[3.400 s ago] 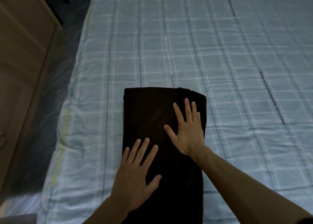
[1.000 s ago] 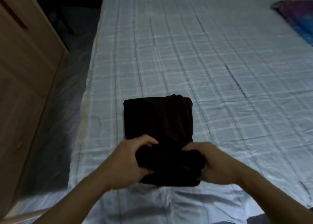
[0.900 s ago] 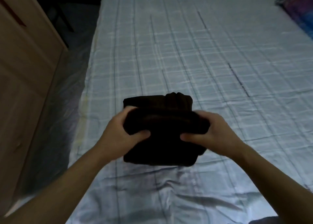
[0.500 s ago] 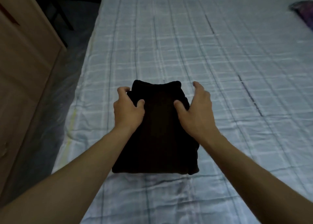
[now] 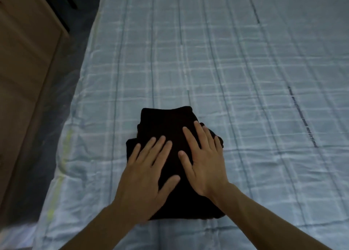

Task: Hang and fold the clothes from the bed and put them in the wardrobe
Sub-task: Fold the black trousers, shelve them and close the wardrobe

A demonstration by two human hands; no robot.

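A folded black garment (image 5: pixel 168 121) lies on the checked bed (image 5: pixel 245 70), near its left edge. The left hand (image 5: pixel 145 176) and right hand (image 5: pixel 204 162) press flat on top of it side by side, each grip wide, fingers spread, holding nothing. A wooden cabinet (image 5: pixel 24 70) stands at the left.

floor (image 5: pixel 62 91): dark, glossy strip at left | dark furniture legs (image 5: pixel 65 9): upper left, on floor
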